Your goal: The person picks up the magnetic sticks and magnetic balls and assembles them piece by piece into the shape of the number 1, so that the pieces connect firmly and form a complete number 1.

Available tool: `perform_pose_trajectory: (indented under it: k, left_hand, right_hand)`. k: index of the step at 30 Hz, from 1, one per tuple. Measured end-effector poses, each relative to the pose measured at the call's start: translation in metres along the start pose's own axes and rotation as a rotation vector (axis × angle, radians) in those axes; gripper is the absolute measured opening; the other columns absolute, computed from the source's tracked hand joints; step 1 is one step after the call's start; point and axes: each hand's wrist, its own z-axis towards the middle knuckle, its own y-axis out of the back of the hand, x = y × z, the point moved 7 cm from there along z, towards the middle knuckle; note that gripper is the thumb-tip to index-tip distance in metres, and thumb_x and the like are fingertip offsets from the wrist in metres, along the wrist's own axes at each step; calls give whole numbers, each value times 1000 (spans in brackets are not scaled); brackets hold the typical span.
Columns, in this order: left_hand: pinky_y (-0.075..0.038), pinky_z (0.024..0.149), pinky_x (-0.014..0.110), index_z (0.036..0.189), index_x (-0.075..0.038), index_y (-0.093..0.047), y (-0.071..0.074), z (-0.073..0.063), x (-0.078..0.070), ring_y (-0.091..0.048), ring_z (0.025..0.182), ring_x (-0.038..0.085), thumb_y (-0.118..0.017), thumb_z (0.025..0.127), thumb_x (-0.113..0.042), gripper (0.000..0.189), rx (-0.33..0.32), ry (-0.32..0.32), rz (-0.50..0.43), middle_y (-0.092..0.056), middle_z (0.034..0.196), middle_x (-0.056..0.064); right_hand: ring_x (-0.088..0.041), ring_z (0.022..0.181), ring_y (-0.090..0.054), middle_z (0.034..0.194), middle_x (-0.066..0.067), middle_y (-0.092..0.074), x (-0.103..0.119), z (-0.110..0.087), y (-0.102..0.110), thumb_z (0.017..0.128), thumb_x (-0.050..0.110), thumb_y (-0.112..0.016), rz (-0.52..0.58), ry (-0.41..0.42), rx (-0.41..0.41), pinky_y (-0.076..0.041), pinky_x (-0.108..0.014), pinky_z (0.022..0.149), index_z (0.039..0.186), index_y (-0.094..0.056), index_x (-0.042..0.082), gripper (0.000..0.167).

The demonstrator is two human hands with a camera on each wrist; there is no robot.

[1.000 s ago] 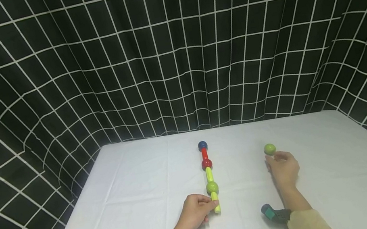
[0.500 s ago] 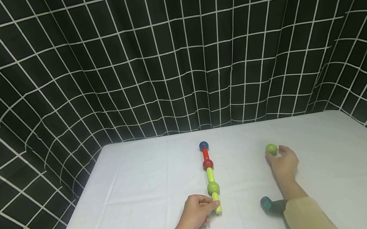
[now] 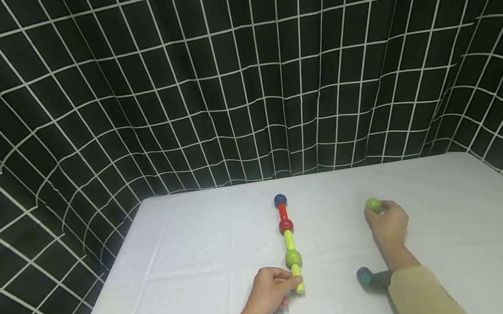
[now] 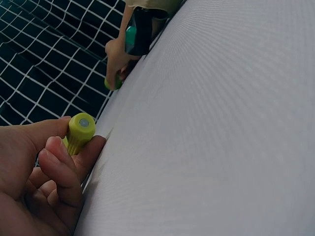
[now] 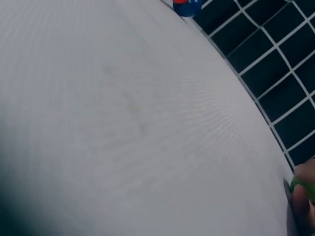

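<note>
A straight chain of balls and rods runs away from me down the middle of the table. From the far end come a blue ball point(image 3: 280, 200), a red rod point(image 3: 283, 212), a red ball point(image 3: 286, 225), a yellow-green rod point(image 3: 288, 240), a green ball point(image 3: 293, 258) and a last yellow-green rod point(image 3: 297, 271). My left hand point(image 3: 266, 293) pinches that last rod; the left wrist view shows a round grey disc in its end point(image 4: 83, 123). Off to the right, my right hand point(image 3: 389, 225) holds a loose green ball point(image 3: 373, 205) between thumb and fingers, partly hidden in the right wrist view.
A white cloth point(image 3: 186, 247) covers the table. Black curtains point(image 3: 238, 81) with a white grid stand behind it and at both sides. A dark wrist camera point(image 3: 372, 277) sticks out leftward from my right wrist, low over the cloth.
My right fingers have come together on the loose green ball, after standing a little apart from it half a second ago. The left hand keeps its pinch and the chain lies as before.
</note>
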Motion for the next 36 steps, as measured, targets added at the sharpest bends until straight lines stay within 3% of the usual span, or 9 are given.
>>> perform_pose_trajectory:
  k: [11,17,24,28,31,36]
  left_hand:
    - [-32,36,12,92,1,-68,1,0,-1,-40,39,2,-72,79,-27,31,0,-5,0,-59,57,-3]
    - [-32,36,12,92,1,-68,1,0,-2,-41,39,2,-72,79,-27,31,-1,-11,1,-60,57,-2]
    - [-32,36,12,91,1,-68,2,0,-4,-40,38,2,-71,79,-26,30,2,-24,1,-60,57,-2]
    - [-31,36,12,92,1,-68,2,-1,-3,-40,38,2,-71,80,-26,30,2,-17,0,-59,56,-3]
    - [-31,36,12,91,1,-68,2,-2,-3,-40,38,2,-71,80,-26,30,0,-17,1,-59,57,-3]
    - [-31,36,12,90,1,-68,1,-1,-1,-39,38,2,-71,80,-26,28,5,-24,-1,-59,57,-4]
  right_hand:
    - [-47,125,-40,128,-32,-48,5,-10,1,89,21,-59,-12,30,14,-34,-57,103,128,-45,-9,52]
    - [-47,118,-47,123,-33,-52,10,-19,1,87,21,-62,-35,106,26,-40,-56,97,124,-48,-9,50]
    - [-45,98,-59,111,-35,-58,20,-38,0,84,20,-67,-57,219,50,-48,-54,85,117,-53,-12,49]
    - [-32,73,-63,91,-30,-65,24,-50,-2,83,21,-68,-51,251,94,-53,-42,69,116,-54,-11,49]
    - [-19,59,-57,73,-21,-65,27,-58,-3,82,22,-69,-55,264,134,-48,-28,57,116,-55,-10,49]
    - [-11,55,-53,66,-11,-63,29,-70,-5,81,24,-71,-59,270,195,-44,-21,51,116,-56,-8,51]
